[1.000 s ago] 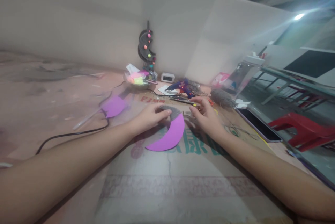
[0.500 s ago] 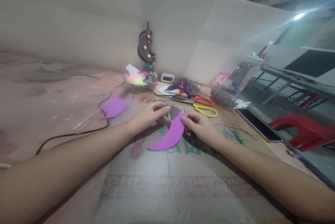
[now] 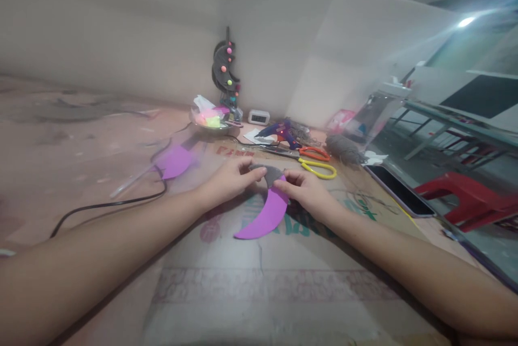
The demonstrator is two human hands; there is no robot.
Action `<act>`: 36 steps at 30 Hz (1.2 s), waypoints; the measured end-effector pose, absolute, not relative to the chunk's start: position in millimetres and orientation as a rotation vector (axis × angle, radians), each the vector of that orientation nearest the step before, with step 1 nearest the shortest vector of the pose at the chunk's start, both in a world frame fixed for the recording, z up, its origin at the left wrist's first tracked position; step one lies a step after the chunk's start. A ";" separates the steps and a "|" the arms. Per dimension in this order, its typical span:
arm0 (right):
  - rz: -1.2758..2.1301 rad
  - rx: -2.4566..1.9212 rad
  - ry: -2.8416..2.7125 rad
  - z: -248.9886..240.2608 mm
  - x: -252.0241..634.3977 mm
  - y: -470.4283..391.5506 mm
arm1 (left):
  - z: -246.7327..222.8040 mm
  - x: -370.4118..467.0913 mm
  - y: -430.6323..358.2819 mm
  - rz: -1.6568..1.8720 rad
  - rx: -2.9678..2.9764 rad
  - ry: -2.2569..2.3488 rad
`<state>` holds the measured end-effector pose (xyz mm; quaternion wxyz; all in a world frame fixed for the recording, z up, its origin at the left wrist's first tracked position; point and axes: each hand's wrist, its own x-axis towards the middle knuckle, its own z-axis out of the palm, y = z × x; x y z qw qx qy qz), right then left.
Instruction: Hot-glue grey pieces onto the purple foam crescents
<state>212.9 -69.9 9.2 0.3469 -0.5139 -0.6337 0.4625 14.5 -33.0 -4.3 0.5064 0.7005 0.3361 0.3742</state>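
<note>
A purple crescent (image 3: 265, 216), looking like foam or card, has its upper end wrapped in grey yarn (image 3: 273, 174). My left hand (image 3: 234, 178) pinches the grey end between thumb and fingers. On the other side, my right hand (image 3: 301, 189) is closed on the crescent where grey meets purple, the thumb lying on its face. The crescent's purple tip points down and left over the cardboard (image 3: 210, 281). The fingertips behind the piece are hidden.
Beyond my hands lie scissors (image 3: 318, 169) with orange and yellow handles, a glue gun (image 3: 279, 133) and a grey yarn ball (image 3: 343, 149). A bowl (image 3: 214, 127), small clock (image 3: 259, 117) and decorated crescent stand (image 3: 227, 68) are behind. A phone (image 3: 399, 189) lies right; a purple cutout (image 3: 176, 161) and black cable (image 3: 109, 204) lie left.
My right hand has shifted slightly, its thumb now further onto the crescent near the grey wrap. The crescent's tip has moved a little right and down.
</note>
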 end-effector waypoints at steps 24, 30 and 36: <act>0.951 -1.104 -1.606 9.0 224.7 -63.7 | -1.5 12.9 -31.9 0.841 1.658 0.817; 0.931 -1.201 -1.652 10.3 219.8 -66.5 | 0.2 13.0 -31.5 0.830 1.673 0.725; 0.951 -1.211 -1.641 8.6 220.5 -64.1 | 1.6 12.3 -32.3 0.805 1.693 0.754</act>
